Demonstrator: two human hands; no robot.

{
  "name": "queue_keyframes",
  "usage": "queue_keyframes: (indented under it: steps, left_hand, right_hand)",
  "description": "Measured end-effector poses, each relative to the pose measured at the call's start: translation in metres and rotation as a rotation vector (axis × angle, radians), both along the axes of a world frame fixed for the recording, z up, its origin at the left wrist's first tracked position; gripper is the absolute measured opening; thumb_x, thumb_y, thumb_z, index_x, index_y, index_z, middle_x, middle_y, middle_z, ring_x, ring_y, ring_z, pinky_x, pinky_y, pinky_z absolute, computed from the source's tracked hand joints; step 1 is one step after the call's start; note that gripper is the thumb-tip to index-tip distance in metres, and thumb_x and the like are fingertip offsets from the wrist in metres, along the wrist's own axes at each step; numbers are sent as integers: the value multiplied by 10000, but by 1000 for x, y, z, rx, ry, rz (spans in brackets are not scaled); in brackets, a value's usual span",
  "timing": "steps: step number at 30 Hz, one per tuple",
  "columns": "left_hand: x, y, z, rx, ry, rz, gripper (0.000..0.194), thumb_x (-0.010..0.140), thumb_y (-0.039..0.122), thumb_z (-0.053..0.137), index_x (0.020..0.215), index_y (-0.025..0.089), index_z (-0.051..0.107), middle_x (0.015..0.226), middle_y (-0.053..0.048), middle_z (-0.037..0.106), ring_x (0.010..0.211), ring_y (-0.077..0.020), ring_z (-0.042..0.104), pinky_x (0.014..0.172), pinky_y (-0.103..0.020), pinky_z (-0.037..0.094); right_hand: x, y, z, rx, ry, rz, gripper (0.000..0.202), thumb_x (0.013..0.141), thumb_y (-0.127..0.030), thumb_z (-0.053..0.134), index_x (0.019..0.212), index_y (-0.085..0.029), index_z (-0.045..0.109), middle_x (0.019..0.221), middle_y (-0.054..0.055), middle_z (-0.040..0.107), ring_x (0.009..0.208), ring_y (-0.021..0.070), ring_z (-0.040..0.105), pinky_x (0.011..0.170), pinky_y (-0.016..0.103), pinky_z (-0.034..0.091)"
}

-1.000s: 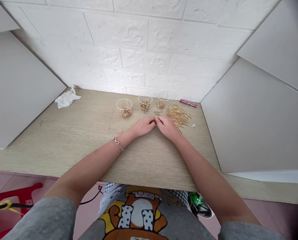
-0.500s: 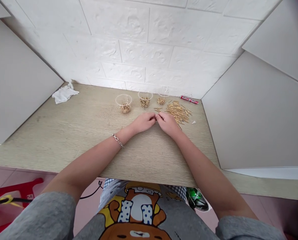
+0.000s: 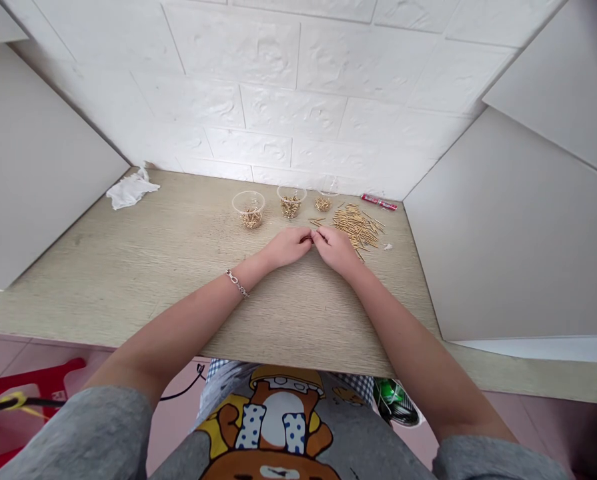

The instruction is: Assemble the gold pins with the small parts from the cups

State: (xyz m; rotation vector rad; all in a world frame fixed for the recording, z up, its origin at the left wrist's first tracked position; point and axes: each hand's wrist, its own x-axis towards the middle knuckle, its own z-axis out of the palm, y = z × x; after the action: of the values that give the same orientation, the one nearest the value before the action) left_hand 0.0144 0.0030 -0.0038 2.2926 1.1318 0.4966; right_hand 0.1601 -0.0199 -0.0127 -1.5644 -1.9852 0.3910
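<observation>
**Two-handed fingertip work beside loose pins**

The gold-coloured pins (image 3: 357, 227) lie heaped on the table (image 3: 298, 313), just beyond the right hand (image 3: 336, 248); a few lie apart, left of the heap. The right hand and left hand (image 3: 288, 246) meet at the fingertips. Grip: narrow on both; what it holds, if anything, cannot be told. Step in hand, as judged: fine handling, apparently of a small piece. The next move seems to call for a light, steady pinch. Farther out, a left cup (image 3: 249, 213), middle cup (image 3: 279, 197) and right cup (image 3: 329, 194) contain small gold-coloured pieces.
</observation>
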Motion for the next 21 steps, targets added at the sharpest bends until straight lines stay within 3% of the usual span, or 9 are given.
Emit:
queue_keyframes:
  steps: [11, 16, 21]
  left_hand:
    - [0, 1, -1, -3, -14, 1, 209, 791, 217, 377, 731, 163, 570, 704, -27, 614, 690, -161, 538, 692, -282, 426]
    - [0, 1, 0, -20, -37, -19, 235, 811, 212, 355, 756, 166, 578, 691, -20, 614, 693, -154, 543, 698, -272, 431]
    - [-1, 2, -1, -55, -41, -15, 260, 846, 256, 339, 748, 171, 565, 679, -14, 611, 678, -151, 548, 683, -269, 435]
  right_hand:
    - [1, 0, -1, 7, 14, -1, 307, 863, -305, 394, 576, -197, 412, 606, 9, 519, 599, 144, 442, 561, 261, 281]
    - [1, 0, -2, -27, 91, 30, 354, 895, -361, 325, 628, -193, 486, 659, 29, 568, 631, 153, 484, 593, 263, 322]
    - [0, 1, -3, 10, 116, -38, 252, 850, -291, 394, 658, -186, 519, 666, 24, 562, 639, 153, 482, 597, 262, 330]
